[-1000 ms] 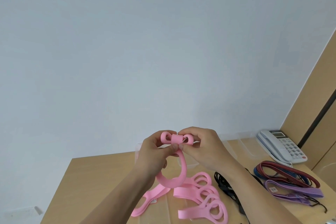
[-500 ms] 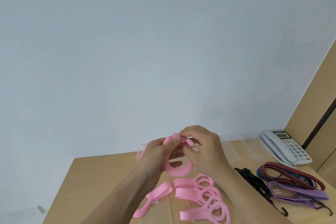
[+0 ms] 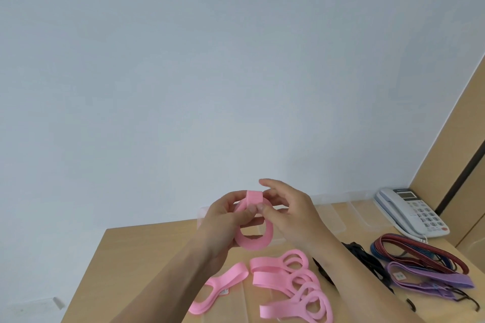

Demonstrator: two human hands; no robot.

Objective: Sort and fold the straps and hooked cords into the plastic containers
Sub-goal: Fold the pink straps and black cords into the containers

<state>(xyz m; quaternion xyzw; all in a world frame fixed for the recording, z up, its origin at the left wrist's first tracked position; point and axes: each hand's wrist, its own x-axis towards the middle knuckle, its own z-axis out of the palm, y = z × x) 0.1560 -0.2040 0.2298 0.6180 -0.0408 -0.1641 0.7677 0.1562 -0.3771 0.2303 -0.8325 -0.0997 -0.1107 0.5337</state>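
We hold the pink strap (image 3: 253, 237) coiled into a ring between both hands, its open face tilted toward us. Our left hand (image 3: 225, 220) grips the coil from its left side, fingers curled round the band, thumb on top. Our right hand (image 3: 291, 214) pinches the folded end with thumb and forefinger — the other fingers spread loose. The clear plastic container (image 3: 338, 214) sits just beyond the right hand, so that hand looks nearer for the drop. More pink straps (image 3: 286, 278) lie below our hands.

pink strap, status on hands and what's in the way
Left hand grips coiled pink strap; right hand pinches it. Held above table. Nothing blocking.
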